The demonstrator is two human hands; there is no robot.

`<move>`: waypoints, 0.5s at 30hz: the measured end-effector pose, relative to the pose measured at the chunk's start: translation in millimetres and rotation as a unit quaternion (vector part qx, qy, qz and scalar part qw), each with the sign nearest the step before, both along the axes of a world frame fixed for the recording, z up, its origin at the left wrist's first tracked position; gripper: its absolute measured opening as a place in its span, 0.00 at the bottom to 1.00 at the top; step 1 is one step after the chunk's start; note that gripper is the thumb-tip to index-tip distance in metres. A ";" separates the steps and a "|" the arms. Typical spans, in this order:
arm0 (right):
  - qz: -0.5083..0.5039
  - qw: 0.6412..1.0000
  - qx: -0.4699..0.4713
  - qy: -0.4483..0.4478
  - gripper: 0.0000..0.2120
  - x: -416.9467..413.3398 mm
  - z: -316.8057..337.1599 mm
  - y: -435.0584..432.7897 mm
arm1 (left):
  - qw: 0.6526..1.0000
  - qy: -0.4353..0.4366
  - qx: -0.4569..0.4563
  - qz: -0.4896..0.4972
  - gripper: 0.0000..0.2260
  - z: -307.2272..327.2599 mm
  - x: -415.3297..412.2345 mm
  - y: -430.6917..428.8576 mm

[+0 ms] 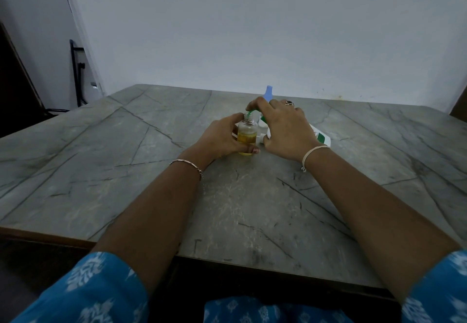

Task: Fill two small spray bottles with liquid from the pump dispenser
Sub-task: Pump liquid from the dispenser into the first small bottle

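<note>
A small clear spray bottle [247,136] stands upright on the table with its cap off, roughly half full of yellow liquid. My left hand [222,137] grips it around the body. My right hand [283,125] holds the white pump dispenser [320,137], which is tilted toward the small bottle. My fingers press on its green pump head [251,113], whose spout sits right over the bottle's open neck. Most of the dispenser is hidden under my right hand. A second bottle with a light blue top [268,93] stands just behind my right hand, mostly hidden.
The grey marble-patterned table [151,171] spreads wide on both sides and toward me. A small white piece [262,137], perhaps a spray cap, lies between my hands. A pale wall rises behind the table; a dark stand [75,75] is at the far left.
</note>
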State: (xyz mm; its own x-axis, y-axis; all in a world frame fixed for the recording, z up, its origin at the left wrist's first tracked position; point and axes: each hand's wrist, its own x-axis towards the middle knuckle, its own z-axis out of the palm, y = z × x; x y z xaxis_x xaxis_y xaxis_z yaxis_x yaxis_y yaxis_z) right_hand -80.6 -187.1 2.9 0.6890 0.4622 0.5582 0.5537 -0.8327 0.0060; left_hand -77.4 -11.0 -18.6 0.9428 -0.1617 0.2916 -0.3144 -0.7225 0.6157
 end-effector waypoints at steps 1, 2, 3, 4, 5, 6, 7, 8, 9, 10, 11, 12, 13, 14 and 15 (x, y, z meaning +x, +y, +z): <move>-0.001 1.000 0.001 -0.002 0.29 -0.1 0.0 0.2 | 1.000 -0.002 0.001 0.000 0.41 -0.2 0.1 0.1; 0.000 1.000 0.002 -0.003 0.29 -0.3 0.0 0.0 | 1.000 -0.003 0.001 0.000 0.41 -0.2 0.3 0.1; 0.001 1.000 0.002 -0.002 0.29 -0.4 0.0 -0.3 | 1.000 -0.003 0.001 0.001 0.41 -0.4 0.6 0.1; 0.003 1.000 0.002 0.001 0.30 -0.6 0.0 -0.7 | 1.000 -0.004 0.003 0.001 0.41 -0.5 1.0 0.1; 0.006 1.000 0.002 0.003 0.30 -1.0 0.1 -1.5 | 1.000 -0.004 0.003 0.001 0.41 -1.0 1.8 0.3; 0.008 1.000 0.002 0.005 0.31 -1.2 0.1 -2.7 | 1.000 -0.004 0.003 0.001 0.41 -1.5 2.6 0.5; 0.010 1.000 0.002 0.008 0.32 -1.1 0.1 -4.0 | 1.000 -0.003 0.001 0.001 0.42 -2.1 3.4 0.8; 0.013 1.000 0.002 0.012 0.33 -1.0 0.0 -5.5 | 1.000 -0.002 0.000 0.002 0.43 -2.5 3.8 1.1; 0.015 1.000 0.002 0.017 0.34 -0.6 -0.2 -6.6 | 1.000 0.000 -0.001 0.002 0.43 -3.1 4.3 1.5; 0.018 1.000 0.001 0.021 0.35 -0.2 -0.3 -7.5 | 1.000 -0.001 -0.001 0.002 0.43 -3.3 4.6 1.5; 0.021 0.999 0.003 0.026 0.35 0.5 -0.2 -8.2 | 1.000 -0.002 -0.002 0.002 0.42 -3.4 5.0 1.6; 0.024 0.999 0.005 0.032 0.36 1.3 0.0 -8.8 | 1.000 -0.003 -0.002 0.001 0.41 -3.3 4.9 1.4; 0.027 0.999 0.008 0.039 0.35 1.9 0.3 -9.2 | 1.000 -0.002 -0.001 0.001 0.41 -3.2 5.0 1.3; 0.029 0.998 0.010 0.046 0.35 2.3 0.5 -9.4 | 1.000 0.000 0.000 0.002 0.41 -3.0 5.2 1.4; 0.031 0.998 0.010 0.050 0.34 2.4 0.8 -9.3 | 1.000 0.002 0.002 0.002 0.41 -3.1 5.5 1.4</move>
State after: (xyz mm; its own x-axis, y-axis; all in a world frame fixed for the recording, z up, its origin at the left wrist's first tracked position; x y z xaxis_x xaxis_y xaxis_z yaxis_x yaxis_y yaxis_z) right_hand -78.2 -196.5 3.7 0.7117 0.4954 0.4980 0.6016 -0.7959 -0.0680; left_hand -71.9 -9.5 -21.7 0.9446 -0.1586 0.2873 -0.3086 -0.7267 0.6138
